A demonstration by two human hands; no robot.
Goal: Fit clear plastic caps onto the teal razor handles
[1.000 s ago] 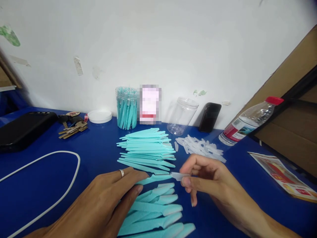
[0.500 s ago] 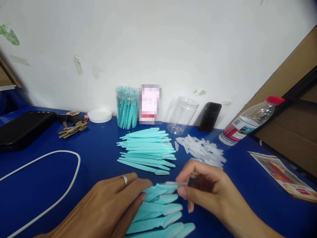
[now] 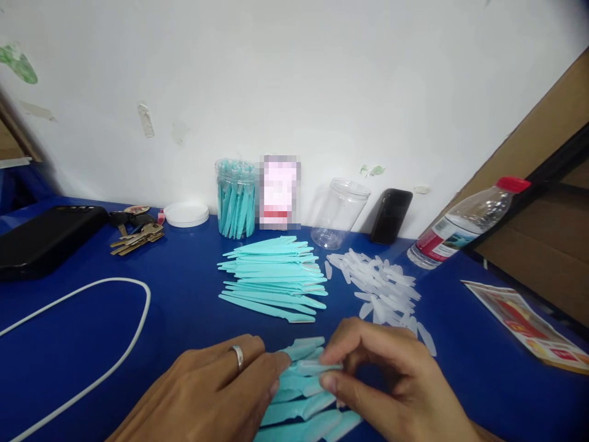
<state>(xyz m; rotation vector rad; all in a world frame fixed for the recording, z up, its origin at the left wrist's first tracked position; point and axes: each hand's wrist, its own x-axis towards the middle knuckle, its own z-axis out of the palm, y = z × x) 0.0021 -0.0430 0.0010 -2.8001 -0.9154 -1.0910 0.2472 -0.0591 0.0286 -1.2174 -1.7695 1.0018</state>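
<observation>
Several turquoise eyebrow razors (image 3: pixel 301 406) lie fanned out in front of me, blades to the right. My left hand (image 3: pixel 216 383), with a ring on it, rests over their handles; thumb and forefinger are closed on a razor, and the grip is partly hidden. At the blade end, my right hand (image 3: pixel 375 371) pinches a small clear blade cap (image 3: pixel 332 367), which lies along a razor's tip. How far the cap covers the blade I cannot tell. Beyond the hands lies a pile of turquoise razors (image 3: pixel 271 276), and to its right a heap of translucent caps (image 3: pixel 380 282).
At the wall stand a clear jar of razors (image 3: pixel 236 202), a blurred-out upright panel (image 3: pixel 279 193), a tilted clear jar (image 3: pixel 340 215) and a black phone (image 3: pixel 391 216). A bottle (image 3: pixel 464 227) leans right. Keys (image 3: pixel 140 236), a white lid (image 3: pixel 186 214) and a white cable (image 3: pixel 146 301) lie left.
My right hand has moved toward me, from the topmost fanned razor to one just below it. My left hand has shifted slightly right and down. More of the cap heap shows.
</observation>
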